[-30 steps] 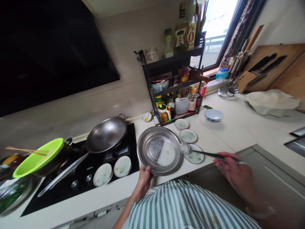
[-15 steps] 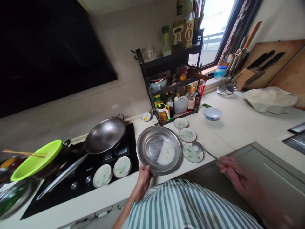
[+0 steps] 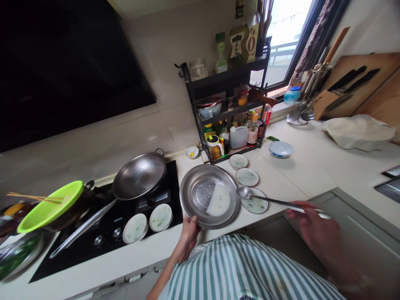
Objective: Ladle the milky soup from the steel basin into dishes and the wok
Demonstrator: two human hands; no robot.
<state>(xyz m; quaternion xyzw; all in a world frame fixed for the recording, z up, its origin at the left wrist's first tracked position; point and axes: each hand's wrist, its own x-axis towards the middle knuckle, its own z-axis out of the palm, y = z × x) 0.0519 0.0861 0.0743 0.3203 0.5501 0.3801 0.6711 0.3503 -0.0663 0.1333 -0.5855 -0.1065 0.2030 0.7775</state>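
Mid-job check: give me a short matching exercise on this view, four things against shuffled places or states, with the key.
1. ladle
2. metal basin
3. wok
4. green basin

A. tilted, with chopsticks lying across it
B. held at its rim by the left hand
C. over the black hob, its long handle pointing toward the front edge
D. held by its handle in the right hand

Pairs: 1-D, 2-B, 3-C, 4-A

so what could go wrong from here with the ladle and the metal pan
The metal pan looks tilted, its pale liquid pooled at one side; if the left hand slips, it could slosh. The ladle, held by the right hand, might drip onto the counter or knock the filled bowl nearby.
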